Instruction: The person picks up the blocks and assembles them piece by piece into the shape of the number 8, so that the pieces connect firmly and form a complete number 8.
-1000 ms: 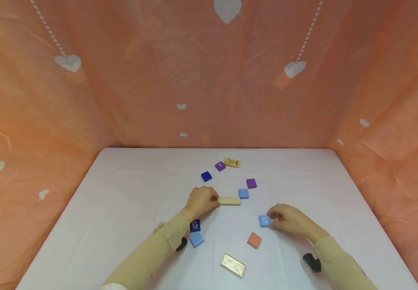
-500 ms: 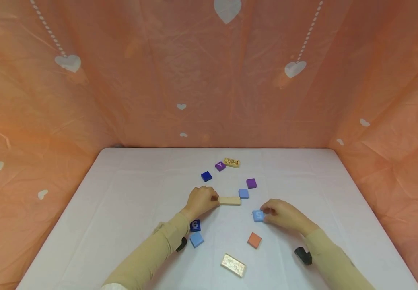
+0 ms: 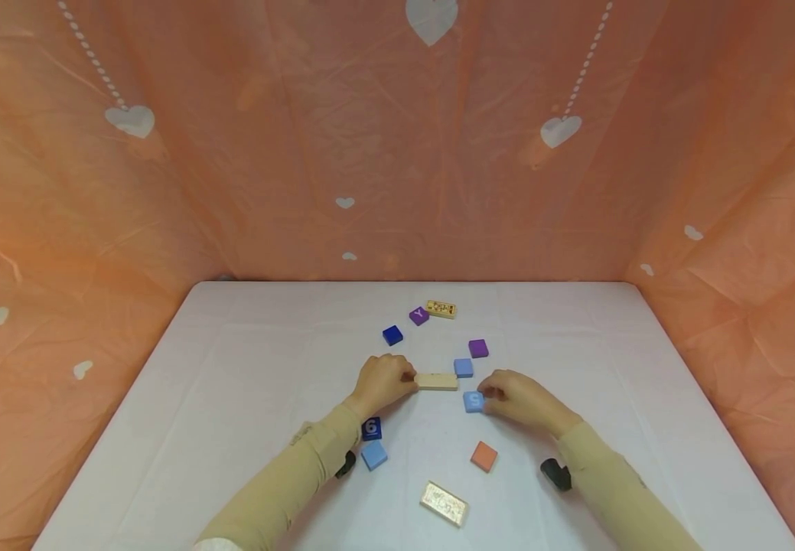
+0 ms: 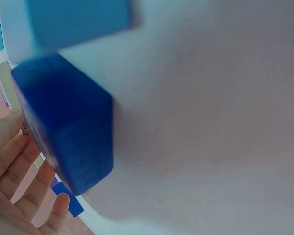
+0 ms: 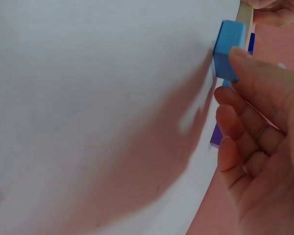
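Note:
My left hand (image 3: pixel 382 380) pinches the left end of a pale wooden-looking bar (image 3: pixel 437 382) lying on the table. My right hand (image 3: pixel 524 399) holds a light blue tile marked 5 (image 3: pixel 473 402) by its right side, just below the bar's right end. In the right wrist view the thumb lies against this light blue tile (image 5: pixel 228 49), the other fingers loosely bent. A plain blue tile (image 3: pixel 463 368) touches or nearly touches the bar's upper right corner. By the left wrist lies a dark blue tile marked 6 (image 3: pixel 371 428), large in the left wrist view.
Farther back are a purple tile (image 3: pixel 478 348), a dark blue tile (image 3: pixel 392 335), a purple Y tile (image 3: pixel 418 315) and a gold printed bar (image 3: pixel 441 309). Nearer lie a light blue tile (image 3: pixel 373 455), an orange tile (image 3: pixel 483 456) and a shiny gold bar (image 3: pixel 444 503) on the white table (image 3: pixel 232 367).
My right hand has moved left and slightly away from me, bringing the light blue 5 tile close to the pale bar. The left hand and the bar have stayed in place.

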A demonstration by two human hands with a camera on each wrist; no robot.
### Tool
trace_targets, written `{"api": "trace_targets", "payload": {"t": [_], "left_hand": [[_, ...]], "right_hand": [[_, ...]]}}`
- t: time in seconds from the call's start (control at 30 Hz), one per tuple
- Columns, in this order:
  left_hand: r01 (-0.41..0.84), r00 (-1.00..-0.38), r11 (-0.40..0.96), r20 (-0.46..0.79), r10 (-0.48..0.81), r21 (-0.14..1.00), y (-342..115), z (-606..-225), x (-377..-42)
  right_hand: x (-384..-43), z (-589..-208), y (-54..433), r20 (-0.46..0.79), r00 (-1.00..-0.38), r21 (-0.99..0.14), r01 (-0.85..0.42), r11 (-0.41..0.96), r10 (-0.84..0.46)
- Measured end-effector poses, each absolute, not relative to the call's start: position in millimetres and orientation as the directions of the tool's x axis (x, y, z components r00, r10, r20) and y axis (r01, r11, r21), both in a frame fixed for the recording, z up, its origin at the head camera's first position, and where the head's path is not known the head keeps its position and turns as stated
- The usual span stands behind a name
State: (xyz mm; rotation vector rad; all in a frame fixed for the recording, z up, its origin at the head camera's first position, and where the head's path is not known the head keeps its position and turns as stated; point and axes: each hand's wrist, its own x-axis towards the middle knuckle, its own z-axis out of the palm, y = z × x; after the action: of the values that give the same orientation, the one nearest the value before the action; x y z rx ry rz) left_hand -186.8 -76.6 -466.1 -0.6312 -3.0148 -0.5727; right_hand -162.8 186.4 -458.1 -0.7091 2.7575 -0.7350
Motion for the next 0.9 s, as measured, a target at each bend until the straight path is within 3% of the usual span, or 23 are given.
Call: {"api": "trace_targets", "payload": {"t": [0.9], "left_hand": [[0.409,-0.91,0.84,0.098,0.402,0.355,-78,-469,-189]], "right_hand": [[-167,-462,174,-0.072,-0.875,-0.504,-0.382,0.775,-0.478]]}}
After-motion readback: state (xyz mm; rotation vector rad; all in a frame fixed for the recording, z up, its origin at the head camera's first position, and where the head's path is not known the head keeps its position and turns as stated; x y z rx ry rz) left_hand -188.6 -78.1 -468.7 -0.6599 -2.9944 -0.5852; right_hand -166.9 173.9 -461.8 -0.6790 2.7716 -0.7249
